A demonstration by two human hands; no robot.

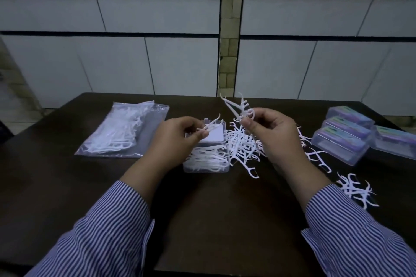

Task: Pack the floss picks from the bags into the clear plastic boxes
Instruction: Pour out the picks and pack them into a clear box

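The dark table (202,220) keeps everything within reach: sealed bags of floss picks (119,132) wait at left, filled closed boxes (344,139) sit stacked at right. The open clear box (207,159), half full, sits beside the loose pile (243,144) for short transfers. The right hand (276,139) grips a raised bunch (probably sorting them), while the left hand (177,139) pinches a few picks (209,127) over the box

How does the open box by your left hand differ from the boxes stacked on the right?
The open box has its lid up and loose white picks showing inside; the right boxes are shut and show purple labels. The open box sits alone at the table's middle; the right boxes are grouped together. All are clear plastic.
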